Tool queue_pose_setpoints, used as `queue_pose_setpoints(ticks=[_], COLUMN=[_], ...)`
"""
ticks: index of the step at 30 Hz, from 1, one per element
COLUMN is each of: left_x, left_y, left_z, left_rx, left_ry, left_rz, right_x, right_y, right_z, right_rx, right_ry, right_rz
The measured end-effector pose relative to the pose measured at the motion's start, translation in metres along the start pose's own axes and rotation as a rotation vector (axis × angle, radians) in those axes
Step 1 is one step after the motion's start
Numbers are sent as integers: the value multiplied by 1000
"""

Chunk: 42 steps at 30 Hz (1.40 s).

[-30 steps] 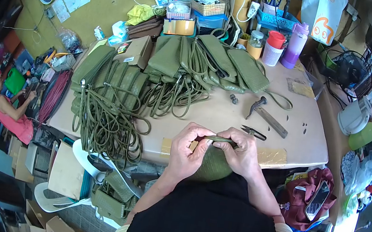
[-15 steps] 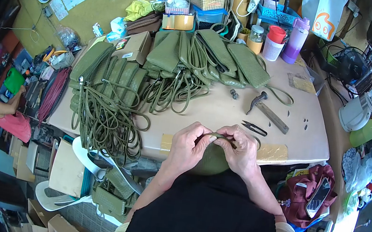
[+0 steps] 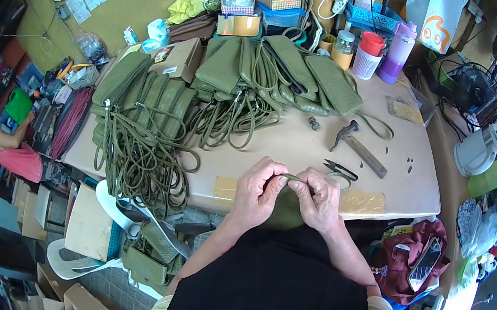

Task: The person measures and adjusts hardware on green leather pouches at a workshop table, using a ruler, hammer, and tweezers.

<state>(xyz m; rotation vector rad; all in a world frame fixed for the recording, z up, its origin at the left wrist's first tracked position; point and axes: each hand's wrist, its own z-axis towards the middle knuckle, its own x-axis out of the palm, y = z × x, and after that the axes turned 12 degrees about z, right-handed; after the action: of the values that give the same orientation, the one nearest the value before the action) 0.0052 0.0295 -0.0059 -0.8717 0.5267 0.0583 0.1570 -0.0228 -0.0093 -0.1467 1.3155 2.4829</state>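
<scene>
In the head view, my left hand [image 3: 258, 189] and my right hand [image 3: 319, 199] are closed on the top edge of an olive-green bag [image 3: 286, 213], thumbs and fingers pinching it from both sides. The bag hangs between my wrists against the black apron [image 3: 288, 285], its lower part out of sight. Just beyond my right hand lie thread snips [image 3: 342, 170], a loop of green strap beside them. A hammer [image 3: 362, 151] with a wooden handle rests farther off on the table [image 3: 262, 147].
Stacked green bags [image 3: 222, 67] cover the table's back, and tangled straps [image 3: 144, 160] spill over its left front edge. A red-lidded cup [image 3: 368, 58] and purple bottle [image 3: 398, 52] stand behind. At far left is a person in pink [image 3: 14, 146]. A maroon bag [image 3: 401, 257] sits at right.
Both hands keep their hold on the bag's edge. My right hand has shifted slightly left and down, and the fingertips are a little closer together.
</scene>
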Motion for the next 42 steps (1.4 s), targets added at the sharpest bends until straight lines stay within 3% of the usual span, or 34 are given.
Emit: queue_pose_setpoints(ticks=[2, 3, 5, 10, 12, 14, 15, 16, 17, 18, 20, 21, 30, 36, 38, 40, 42], left_x=[7, 8, 6, -4, -14, -52, -58, -57, -55, -48, -13, -2, 3, 9, 12, 10, 9], left_y=[5, 5, 4, -3, -2, 16, 36, 66, 82, 77, 57, 56, 54, 50, 39, 35, 31], left_z=[-1, 1, 3, 4, 2, -2, -3, -9, -12, -8, 7, 9, 15, 11, 16, 17, 19], left_rx=[-25, -20, -12, -49, -75, -258, -254, -413, -564, -567, -323, -364, -329, -327, -220, -189, -151], left_ry=[-6, -5, -36, -35, -63, 291, 290, 220, 143, 143, -109, -150, -21, -67, -157, -165, -166], left_rz=[-59, -61, 24, 4, -4, 293, 299, 27, -248, -246, -429, -468, -374, -202, -140, -124, -116], right_x=[2, 3, 5, -1, -7, -29, -35, -39, -40, -35, -26, -21, -54, -69, -74, -72, -78], right_y=[-1, -5, -14, -13, -22, -40, -47, -54, -64, -68, -74, -77, -101, -91, -92, -88, -88], right_z=[-2, -2, -1, 6, 4, 9, 8, 4, -3, -9, -21, -27, -49, -41, -41, -43, -48], right_rx=[242, 240, 305, 215, 251, 206, 194, 188, 165, 167, 173, 196, 445, 488, 460, 466, 416], right_ry=[-8, -12, -51, -11, -340, -539, -586, -628, -616, -616, -586, -597, -378, -239, -166, -232, -129], right_rz=[55, 51, 331, 228, 362, 492, 590, 688, 750, 753, 887, 880, 837, 713, 592, 567, 466])
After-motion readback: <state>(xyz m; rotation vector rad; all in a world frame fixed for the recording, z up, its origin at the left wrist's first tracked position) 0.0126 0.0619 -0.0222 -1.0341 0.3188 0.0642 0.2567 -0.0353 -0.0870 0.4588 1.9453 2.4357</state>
